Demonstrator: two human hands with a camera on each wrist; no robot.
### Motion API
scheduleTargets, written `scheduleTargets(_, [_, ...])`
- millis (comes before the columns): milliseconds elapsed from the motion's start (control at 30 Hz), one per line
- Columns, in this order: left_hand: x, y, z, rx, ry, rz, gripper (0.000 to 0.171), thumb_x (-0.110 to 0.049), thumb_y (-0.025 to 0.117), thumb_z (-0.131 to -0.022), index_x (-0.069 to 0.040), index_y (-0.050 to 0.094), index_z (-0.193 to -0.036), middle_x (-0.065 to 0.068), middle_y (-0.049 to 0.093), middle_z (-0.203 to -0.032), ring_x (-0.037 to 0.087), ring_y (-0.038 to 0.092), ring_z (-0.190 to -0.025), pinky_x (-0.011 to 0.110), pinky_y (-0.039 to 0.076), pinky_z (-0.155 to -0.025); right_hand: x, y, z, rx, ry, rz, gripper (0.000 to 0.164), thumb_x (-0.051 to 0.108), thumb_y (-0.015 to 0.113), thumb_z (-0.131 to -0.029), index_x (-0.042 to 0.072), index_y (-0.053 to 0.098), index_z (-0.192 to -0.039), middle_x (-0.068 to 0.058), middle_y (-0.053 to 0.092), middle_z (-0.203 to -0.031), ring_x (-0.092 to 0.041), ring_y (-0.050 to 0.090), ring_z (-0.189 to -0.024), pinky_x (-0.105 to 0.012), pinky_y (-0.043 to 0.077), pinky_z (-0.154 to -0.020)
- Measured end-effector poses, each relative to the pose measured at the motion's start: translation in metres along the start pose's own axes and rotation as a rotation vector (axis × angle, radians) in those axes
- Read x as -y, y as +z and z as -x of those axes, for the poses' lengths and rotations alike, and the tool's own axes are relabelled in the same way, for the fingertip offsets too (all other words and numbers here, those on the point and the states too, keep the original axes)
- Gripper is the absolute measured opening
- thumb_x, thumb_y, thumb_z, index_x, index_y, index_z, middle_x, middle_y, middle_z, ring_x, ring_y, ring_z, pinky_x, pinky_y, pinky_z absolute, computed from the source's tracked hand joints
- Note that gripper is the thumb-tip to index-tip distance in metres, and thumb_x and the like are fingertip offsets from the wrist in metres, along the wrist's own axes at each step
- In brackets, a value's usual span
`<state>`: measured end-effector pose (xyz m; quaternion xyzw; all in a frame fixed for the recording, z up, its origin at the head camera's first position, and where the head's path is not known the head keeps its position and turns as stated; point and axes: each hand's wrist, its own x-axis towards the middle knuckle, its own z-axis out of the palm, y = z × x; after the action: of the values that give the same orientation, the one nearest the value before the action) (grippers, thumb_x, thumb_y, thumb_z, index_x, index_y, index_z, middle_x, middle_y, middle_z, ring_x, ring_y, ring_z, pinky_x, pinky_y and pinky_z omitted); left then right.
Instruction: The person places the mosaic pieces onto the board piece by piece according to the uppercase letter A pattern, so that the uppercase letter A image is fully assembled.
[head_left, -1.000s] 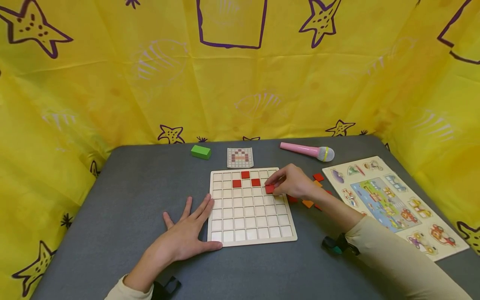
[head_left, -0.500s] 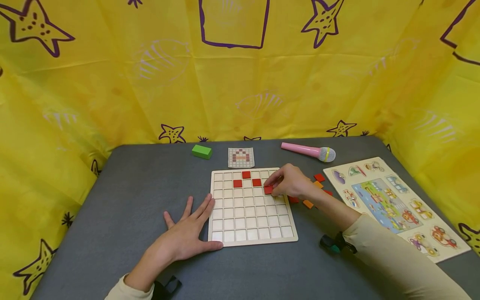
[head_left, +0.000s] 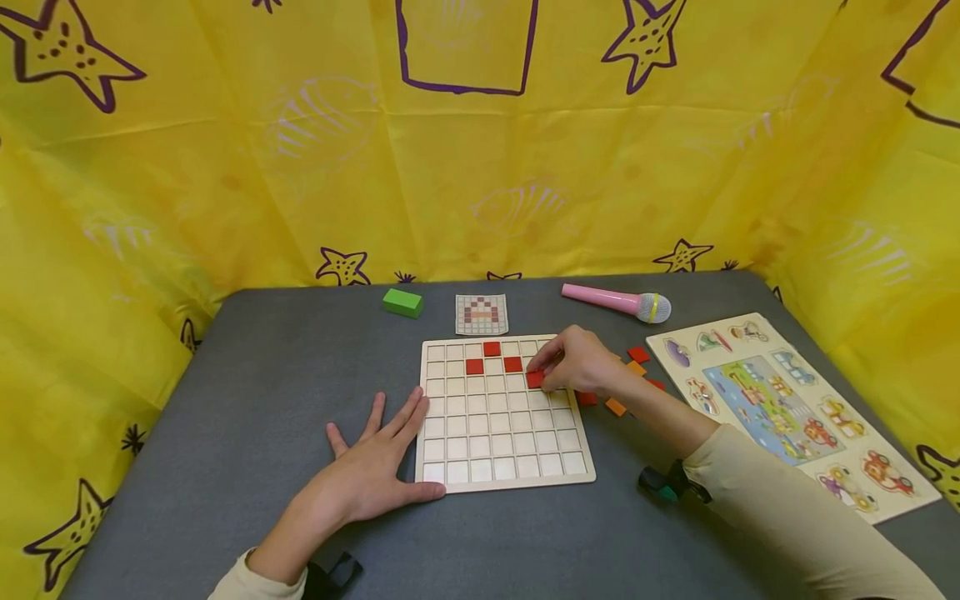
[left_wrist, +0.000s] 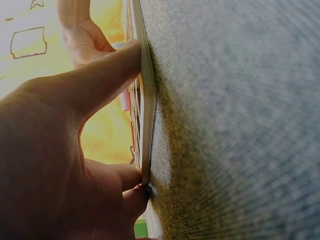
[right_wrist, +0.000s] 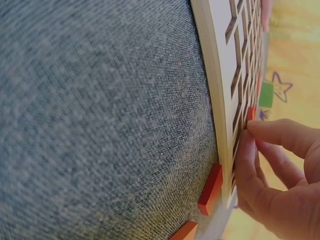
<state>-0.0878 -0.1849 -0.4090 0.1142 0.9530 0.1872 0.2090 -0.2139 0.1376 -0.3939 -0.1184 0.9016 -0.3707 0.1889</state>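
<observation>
A wooden grid board [head_left: 504, 467] lies on the dark grey table, with three red tiles sitting in its upper squares; one of them is the top red tile [head_left: 491, 349]. My right hand [head_left: 579, 360] pinches another red square tile [head_left: 535, 380] between thumb and fingers, low over the right part of the grid. In the right wrist view this tile [right_wrist: 251, 114] shows at the fingertips. My left hand [head_left: 375, 475] lies spread along the board's left side, thumb at the near corner and fingertips at the left edge. The left wrist view shows the thumb on the board's edge [left_wrist: 148, 100].
Several loose red and orange tiles, such as an orange tile [head_left: 616, 407], lie right of the board, partly behind the right forearm. Behind it are a green block [head_left: 402, 303], a small pattern card [head_left: 482, 315] and a pink toy microphone [head_left: 607, 300]. A picture puzzle board [head_left: 795, 417] lies far right.
My right hand has shifted slightly left with the red tile, just below and right of the nearest placed red tile. The left hand stays in place on the board's edge.
</observation>
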Motion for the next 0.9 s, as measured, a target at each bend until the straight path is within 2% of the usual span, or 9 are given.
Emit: scheduleTargets(900, [0.0005, 0.0008, -0.0003, -0.015, 0.006, 0.001, 0.120, -0.080, 0.071, -0.078, -0.031, 0.010, -0.169, -0.013, -0.002, -0.176, 0.044, -0.011, -0.161, 0.094, -0.013, -0.095, 0.0028, 0.0023, -0.0022, -0.003, 0.010, 0.035, 0.029, -0.003, 0.087, -0.071, 0.013, 0.085, -0.094, -0.004, 0.073, -0.086, -0.020, 0.061, -0.081, -0.028, 0.052, -0.069])
